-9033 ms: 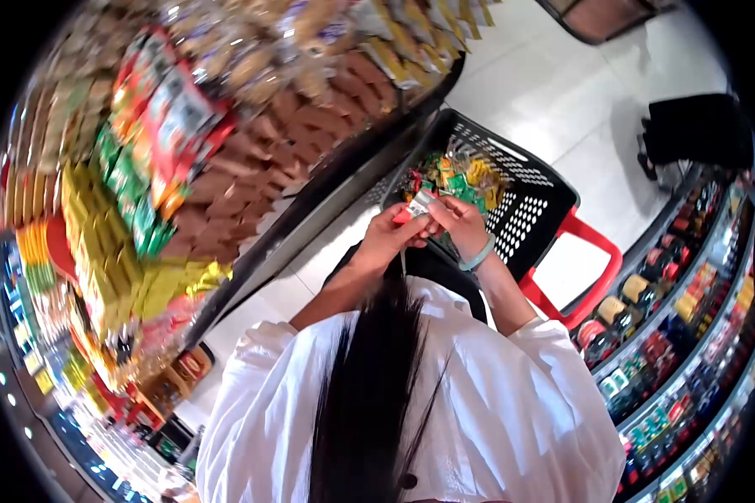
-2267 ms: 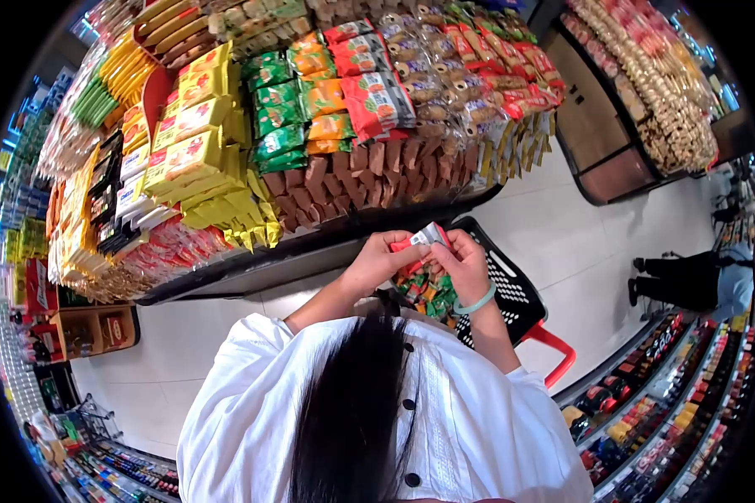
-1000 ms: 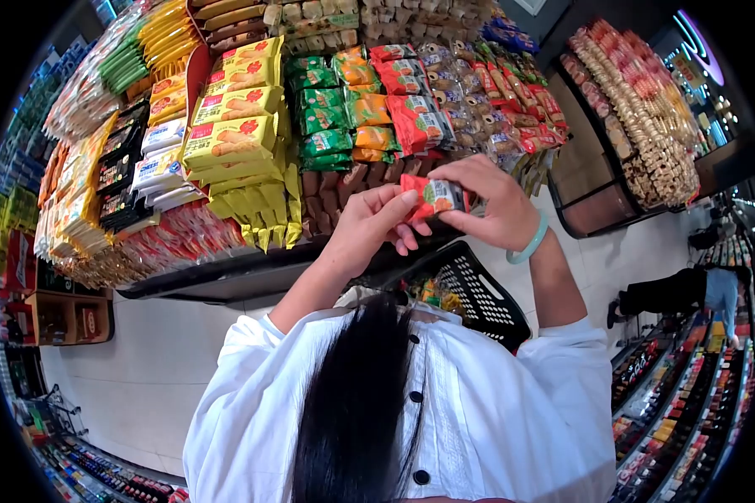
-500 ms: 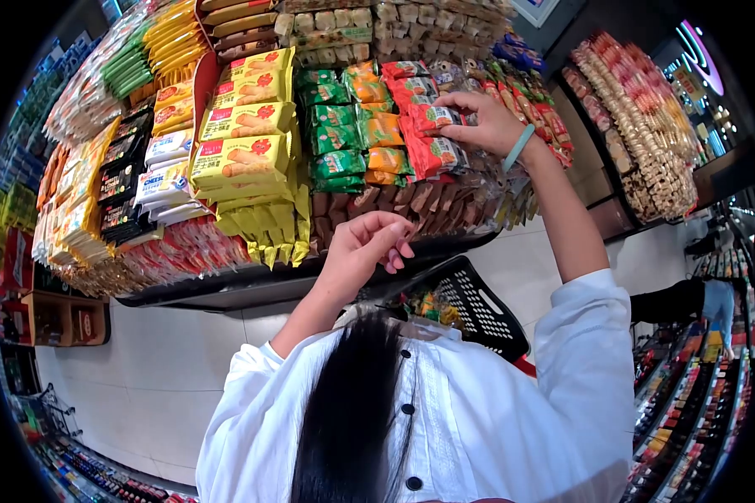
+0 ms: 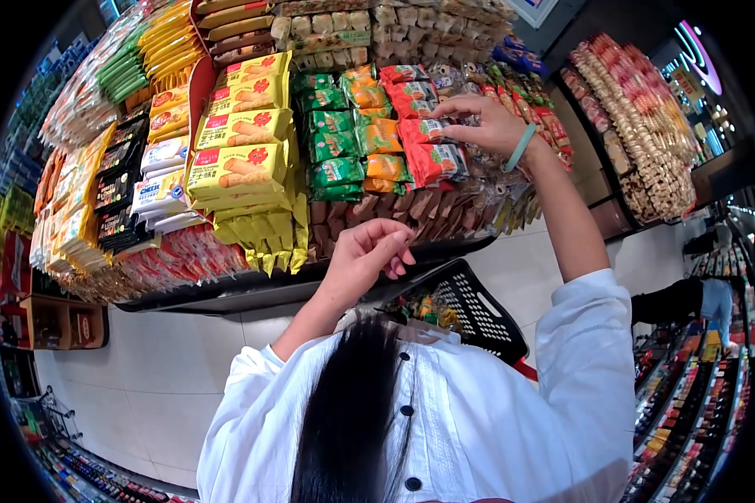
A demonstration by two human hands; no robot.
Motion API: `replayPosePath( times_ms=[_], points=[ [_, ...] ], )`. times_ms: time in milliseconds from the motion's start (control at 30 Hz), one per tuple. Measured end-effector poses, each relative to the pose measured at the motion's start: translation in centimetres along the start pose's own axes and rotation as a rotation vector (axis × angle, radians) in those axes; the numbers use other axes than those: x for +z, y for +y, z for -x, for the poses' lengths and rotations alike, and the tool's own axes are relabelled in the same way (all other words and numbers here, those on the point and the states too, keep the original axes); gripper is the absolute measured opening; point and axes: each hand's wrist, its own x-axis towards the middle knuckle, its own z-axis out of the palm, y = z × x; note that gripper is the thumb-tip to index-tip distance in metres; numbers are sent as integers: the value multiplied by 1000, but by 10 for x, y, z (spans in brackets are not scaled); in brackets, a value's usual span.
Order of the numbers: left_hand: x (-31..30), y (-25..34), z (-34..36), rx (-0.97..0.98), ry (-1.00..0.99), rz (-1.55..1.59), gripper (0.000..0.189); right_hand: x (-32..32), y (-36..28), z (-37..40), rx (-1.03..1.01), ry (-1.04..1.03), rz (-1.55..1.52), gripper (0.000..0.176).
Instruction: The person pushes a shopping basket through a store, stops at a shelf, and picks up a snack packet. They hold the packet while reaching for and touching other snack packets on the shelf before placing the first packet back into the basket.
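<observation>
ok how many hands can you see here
2: the right hand reaches up to a red packet on the shelf; the left hand hangs lower, empty, near the black basket. Other hands may be hidden.

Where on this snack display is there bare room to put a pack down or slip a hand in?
Bare: the dark ledge under the yellow sachets, and the air around the open left hand above the basket. Crowded: red packs by the right hand, green packs and yellow boxes sit edge to edge.
</observation>
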Motion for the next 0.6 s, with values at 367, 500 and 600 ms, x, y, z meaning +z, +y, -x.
replayPosePath(
  times_ms=[367,500,600],
  points=[
    [5,-5,-2,-14,-16,-23,22,12,8,7,-322,41,209,21],
    [5,-8,-2,-17,-11,-40,22,13,10,8,-368,62,253,20],
    [5,-12,-2,-25,-10,-60,22,14,9,10,-392,117,314,21]
  ],
)
